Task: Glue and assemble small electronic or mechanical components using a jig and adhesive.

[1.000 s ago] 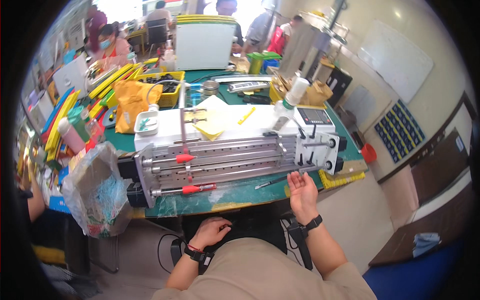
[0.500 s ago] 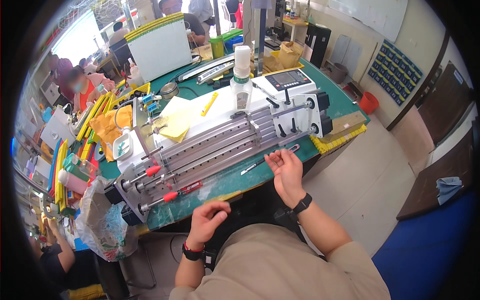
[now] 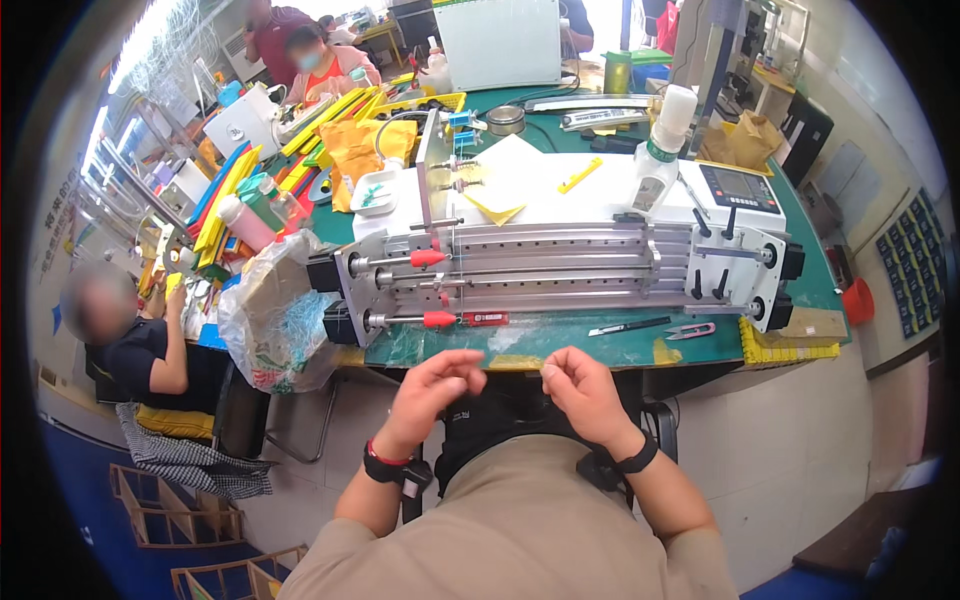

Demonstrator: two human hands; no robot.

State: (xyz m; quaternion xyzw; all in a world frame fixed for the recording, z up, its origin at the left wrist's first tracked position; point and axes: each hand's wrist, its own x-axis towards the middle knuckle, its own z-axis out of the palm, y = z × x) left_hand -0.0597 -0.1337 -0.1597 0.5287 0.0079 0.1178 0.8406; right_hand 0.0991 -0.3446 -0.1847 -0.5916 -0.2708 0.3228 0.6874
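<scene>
My left hand (image 3: 432, 392) hovers over my lap before the bench edge, its fingers loosely bent and apart from the thumb. Close by on the right, my right hand (image 3: 588, 398) has thumb and forefinger pinched together; anything between them is too fine to make out. Beyond both hands lies a long metal rail machine (image 3: 540, 272) with rods and black end motors. Red cone tips (image 3: 438, 319) cap the rods at its left. A black-handled craft knife (image 3: 630, 326) and pink-handled thread snips (image 3: 692, 331) rest on the green bench mat (image 3: 560, 335).
At the left, a clear plastic bag (image 3: 270, 320) holds pale blue strands. A white bottle (image 3: 660, 155) stands behind the machine beside a control box (image 3: 742, 192). A person (image 3: 150, 345) sits at the left; another person (image 3: 325, 72) is across the bench. A wooden block (image 3: 800, 328) lies at the right corner.
The view has swung left. My right hand has come away from the bench edge near the snips and now sits closer to my left hand, whose fingers have straightened a little.
</scene>
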